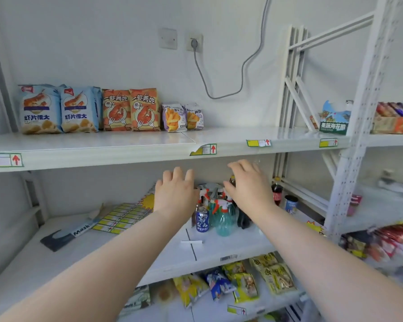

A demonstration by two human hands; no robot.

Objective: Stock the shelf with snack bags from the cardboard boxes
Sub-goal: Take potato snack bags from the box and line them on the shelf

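Snack bags stand in a row on the upper shelf (230, 135): two blue shrimp-chip bags (58, 110), two orange shrimp bags (130, 110) and two small fries bags (183, 117). Both my hands reach forward under that shelf, over the middle shelf. My left hand (176, 191) is open, fingers apart, holding nothing. My right hand (249, 184) is also open, its fingers curled over the cap of a dark bottle (232, 180) without a clear grip. No cardboard box is in view.
On the middle shelf (219, 249) stand spray bottles (223, 217), a Pepsi can (202, 219), a cola bottle (276, 191), price-label sheets (121, 217) and a mask box (65, 235). Yellow and blue snack bags (237, 280) lie below. A seaweed pack (333, 119) stands upper right.
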